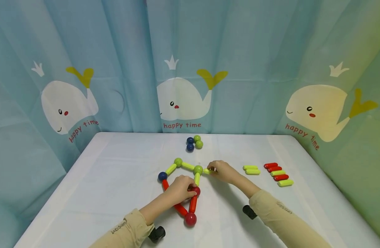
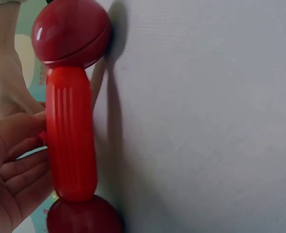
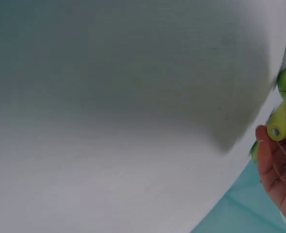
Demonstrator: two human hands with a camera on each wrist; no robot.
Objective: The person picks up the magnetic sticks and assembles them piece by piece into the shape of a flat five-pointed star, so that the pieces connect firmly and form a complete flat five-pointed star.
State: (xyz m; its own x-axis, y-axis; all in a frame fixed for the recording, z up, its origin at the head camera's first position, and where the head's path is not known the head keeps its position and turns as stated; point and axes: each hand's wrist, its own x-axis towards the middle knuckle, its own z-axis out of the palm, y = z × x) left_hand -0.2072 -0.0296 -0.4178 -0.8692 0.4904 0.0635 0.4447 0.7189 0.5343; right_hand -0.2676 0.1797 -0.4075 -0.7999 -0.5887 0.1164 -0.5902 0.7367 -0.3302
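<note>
- In my head view the person's left hand is curled over the right side of a loop of sticks and balls, thumb and fingers pinching the upper red ball
- I see the right hand pinching a lime stick by thumb and fingertips, to the right of the loop's corner green ball; whether stick and ball touch I cannot tell
- My right wrist view shows that stick's near end facing the camera, with a small round grey spot in it
- The loop lies on the white table, with a blue ball at its left corner, a far green ball at the top and a near red ball at the bottom
- Lime sticks join the balls along the far side and red sticks along the near side; the left hand and forearm hide part of this from me
- Up close, my left wrist view has a red stick joining two red balls, the left fingers behind it
- Right of the right hand I have two loose lime sticks, then a slanting row of five red and lime sticks
- Beyond the loop sit four spare balls, two blue and two green, bunched together
- A blue curtain printed with whales hangs behind the table
</note>
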